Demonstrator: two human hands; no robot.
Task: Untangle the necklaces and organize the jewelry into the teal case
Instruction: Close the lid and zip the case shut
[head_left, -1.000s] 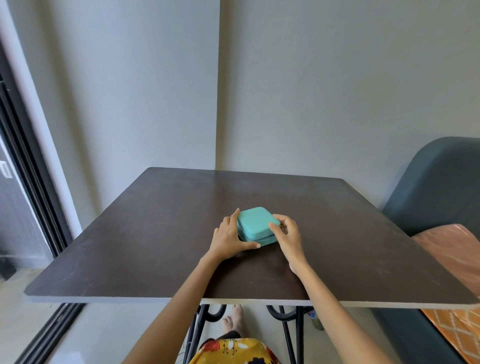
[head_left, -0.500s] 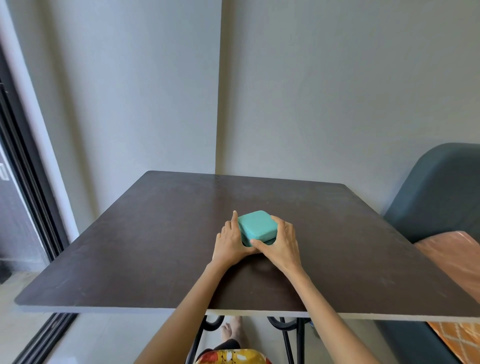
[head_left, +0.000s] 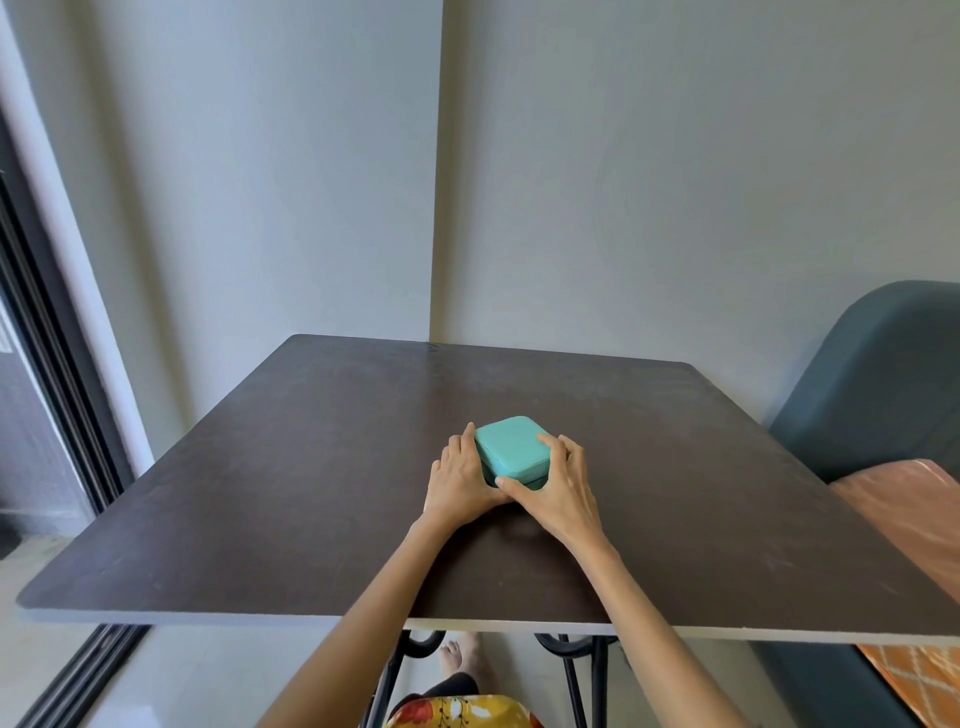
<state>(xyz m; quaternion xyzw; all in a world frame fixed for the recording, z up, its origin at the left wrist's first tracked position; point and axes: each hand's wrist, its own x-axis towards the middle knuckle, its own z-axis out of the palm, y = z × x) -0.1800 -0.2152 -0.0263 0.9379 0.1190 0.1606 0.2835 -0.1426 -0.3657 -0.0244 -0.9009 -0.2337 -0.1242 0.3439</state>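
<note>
Both of my hands are on the teal case (head_left: 511, 450), which sits shut near the middle of the dark table (head_left: 260, 493), turned so one corner points toward me. My left hand (head_left: 460, 480) lies against its left side, fingers fairly straight along the wall, the thumb tucked under my right. My right hand (head_left: 558, 486) curls over the near right corner, fingers hooked on the right edge and thumb pressed at the front seam, gripping the case.

Bare tabletop runs wide on every side of the case, out to the far edge by the grey wall (head_left: 675, 208) and the near edge over my lap. A dark blue-grey sofa (head_left: 872, 379) with an orange cushion (head_left: 914, 519) stands just beyond the table's right edge; a dark door frame (head_left: 47, 364) is off to the left.

Compared with a second ago, my right hand has shifted from the right side round to the near corner, its thumb now over my left thumb. The case has kept its spot.
</note>
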